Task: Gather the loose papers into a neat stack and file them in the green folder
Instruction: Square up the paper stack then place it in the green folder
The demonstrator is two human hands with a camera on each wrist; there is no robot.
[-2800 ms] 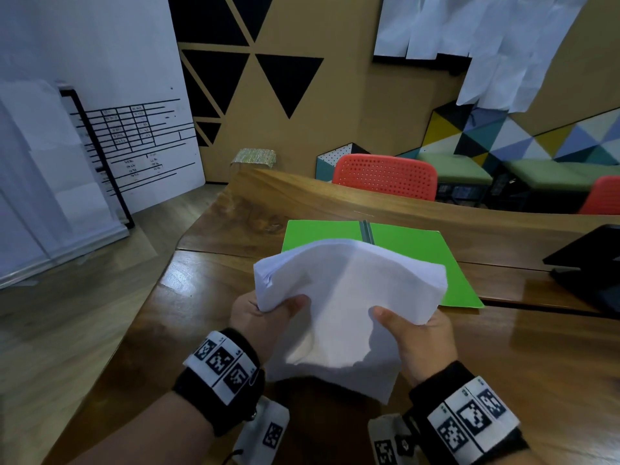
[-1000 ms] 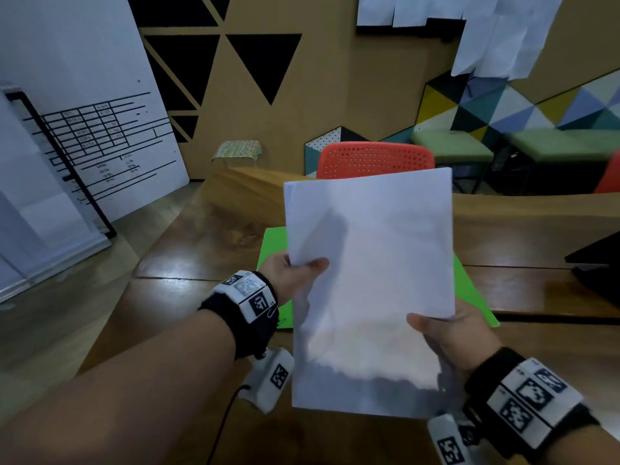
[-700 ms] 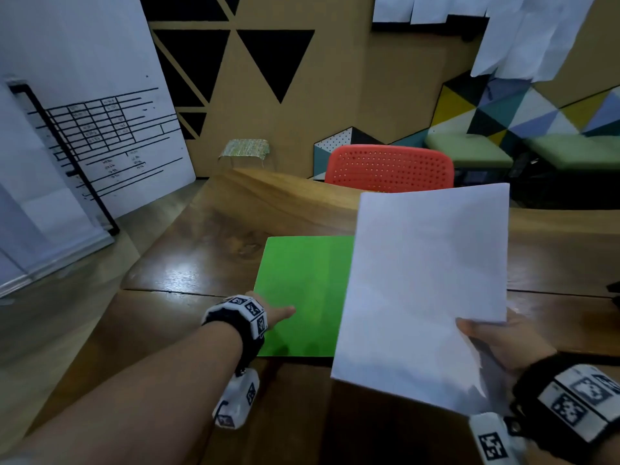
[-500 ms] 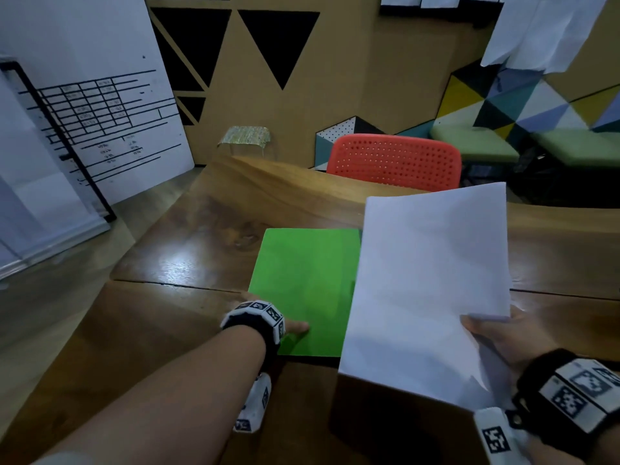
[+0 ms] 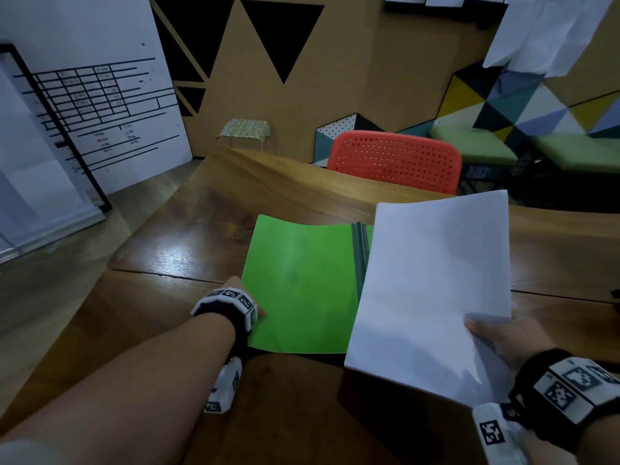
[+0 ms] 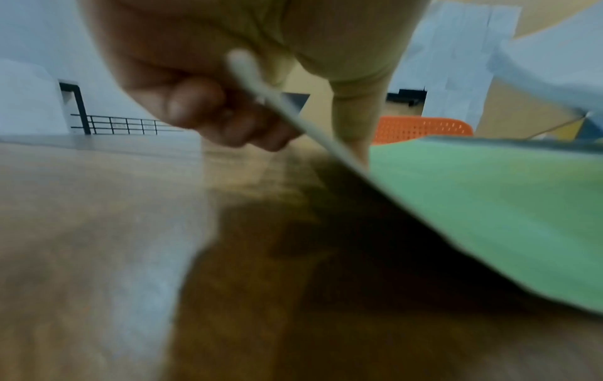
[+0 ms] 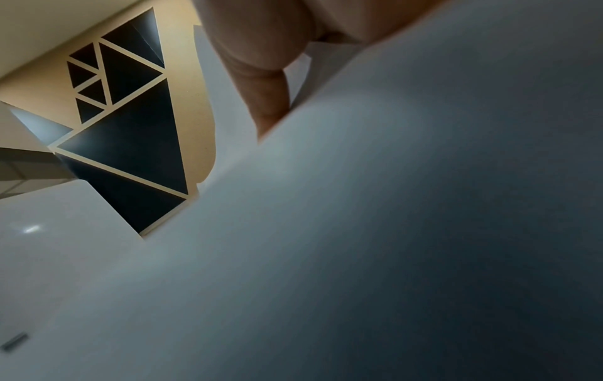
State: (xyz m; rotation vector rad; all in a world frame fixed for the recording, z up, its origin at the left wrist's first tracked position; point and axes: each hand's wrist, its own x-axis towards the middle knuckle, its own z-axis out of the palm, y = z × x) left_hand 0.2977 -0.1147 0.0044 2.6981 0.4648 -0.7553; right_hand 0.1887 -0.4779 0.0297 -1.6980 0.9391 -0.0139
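Observation:
The green folder (image 5: 302,283) lies open on the wooden table (image 5: 188,236), its dark spine (image 5: 360,253) showing beside the paper. My left hand (image 5: 241,286) pinches the outer edge of the left cover (image 6: 489,206): curled fingers (image 6: 195,108) underneath, thumb on top. That edge is raised off the table and the cover bows. My right hand (image 5: 496,337) grips the neat stack of white papers (image 5: 432,280) by its near right corner, tilted up over the folder's right half, which it hides. In the right wrist view the paper stack (image 7: 359,245) fills the frame, my thumb (image 7: 267,90) on it.
An orange perforated chair (image 5: 396,159) stands at the table's far side. A whiteboard with a drawn table (image 5: 100,105) leans on the floor at left. Something dark (image 5: 616,293) pokes in at the table's right edge. Green benches (image 5: 476,149) line the back wall.
My left hand has let go of the stack, reached the folder's left edge and lifted it. The right hand now holds the stack alone, further right and lower.

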